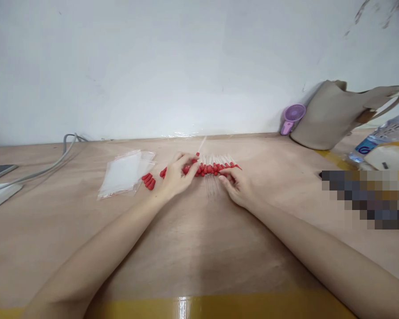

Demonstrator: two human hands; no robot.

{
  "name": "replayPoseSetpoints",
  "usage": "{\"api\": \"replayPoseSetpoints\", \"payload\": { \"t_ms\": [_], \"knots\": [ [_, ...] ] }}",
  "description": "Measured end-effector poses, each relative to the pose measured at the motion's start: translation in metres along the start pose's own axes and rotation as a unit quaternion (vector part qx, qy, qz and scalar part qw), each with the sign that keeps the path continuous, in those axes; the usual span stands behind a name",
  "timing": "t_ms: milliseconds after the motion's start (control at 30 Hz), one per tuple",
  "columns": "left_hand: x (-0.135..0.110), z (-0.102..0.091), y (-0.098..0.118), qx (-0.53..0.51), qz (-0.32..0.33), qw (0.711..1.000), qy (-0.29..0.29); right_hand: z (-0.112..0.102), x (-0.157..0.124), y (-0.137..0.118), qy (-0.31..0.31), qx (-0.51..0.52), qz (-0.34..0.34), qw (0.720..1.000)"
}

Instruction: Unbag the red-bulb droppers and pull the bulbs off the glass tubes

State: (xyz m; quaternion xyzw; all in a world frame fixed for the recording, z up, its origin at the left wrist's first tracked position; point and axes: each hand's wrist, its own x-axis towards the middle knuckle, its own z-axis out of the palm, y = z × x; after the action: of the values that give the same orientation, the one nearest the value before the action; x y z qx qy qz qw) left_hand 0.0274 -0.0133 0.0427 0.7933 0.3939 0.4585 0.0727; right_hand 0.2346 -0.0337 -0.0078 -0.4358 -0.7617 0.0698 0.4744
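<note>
Glass droppers with red rubber bulbs lie in a row in the middle of the table, some tubes pointing to the wall and other thin tubes pointing toward me. My left hand is at the left end of the row, its fingers curled around red bulbs. By its index fingertip, one dropper sticks out toward the wall. My right hand rests at the right end, thumb and fingers bent together against the bulbs; what lies between them is hidden. Loose red bulbs lie left of my left hand.
Clear plastic bags lie stacked to the left. A grey cable and a phone are at the far left. At the right stand a purple fan, a beige bag and a plastic bottle. A wall closes the back.
</note>
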Motion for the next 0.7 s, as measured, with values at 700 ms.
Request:
{"api": "replayPoseSetpoints", "payload": {
  "t_ms": [700],
  "knots": [
    [-0.064, -0.012, -0.001, -0.065, 0.068, 0.993, -0.066, -0.001, -0.005, -0.016, -0.055, -0.124, -0.248, 0.959]
  ]
}}
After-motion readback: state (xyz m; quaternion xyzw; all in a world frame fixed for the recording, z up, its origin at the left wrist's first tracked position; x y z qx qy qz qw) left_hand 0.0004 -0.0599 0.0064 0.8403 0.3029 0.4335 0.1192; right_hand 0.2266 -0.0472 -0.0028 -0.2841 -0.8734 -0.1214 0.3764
